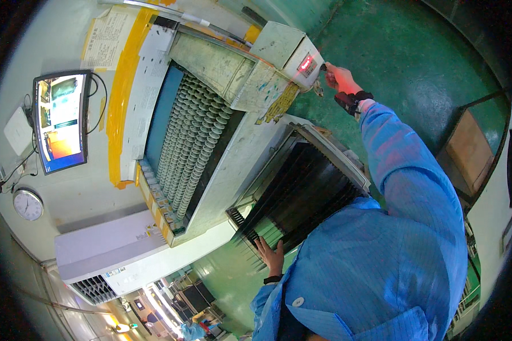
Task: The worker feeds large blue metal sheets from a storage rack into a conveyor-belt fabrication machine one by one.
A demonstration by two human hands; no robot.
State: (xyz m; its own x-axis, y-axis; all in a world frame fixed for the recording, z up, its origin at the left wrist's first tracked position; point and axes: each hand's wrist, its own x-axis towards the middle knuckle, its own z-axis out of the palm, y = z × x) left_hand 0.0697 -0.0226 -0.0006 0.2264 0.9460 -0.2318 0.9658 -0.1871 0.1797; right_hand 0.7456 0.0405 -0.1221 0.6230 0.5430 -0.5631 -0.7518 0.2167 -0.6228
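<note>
My right hand [342, 80] reaches out to a light control box [287, 45] with a glowing red display. Its fingers are closed around a small black knob [323, 67] at the box's side. My left hand [271, 257] is open, fingers spread, against the lower edge of several thin dark panels [304, 196]. These panels stand close together in a slotted rack [347, 165]. Beside the rack is a conveyor machine [210, 210] with rows of pale roller wheels [190, 136].
A lit monitor [61, 120] and a round clock [28, 204] hang on the left wall. Below them stands a pale cabinet with a vent grille [94, 290]. Yellow tape [122, 108] edges the machine. A brown board [466, 150] leans in a frame on the green floor at right.
</note>
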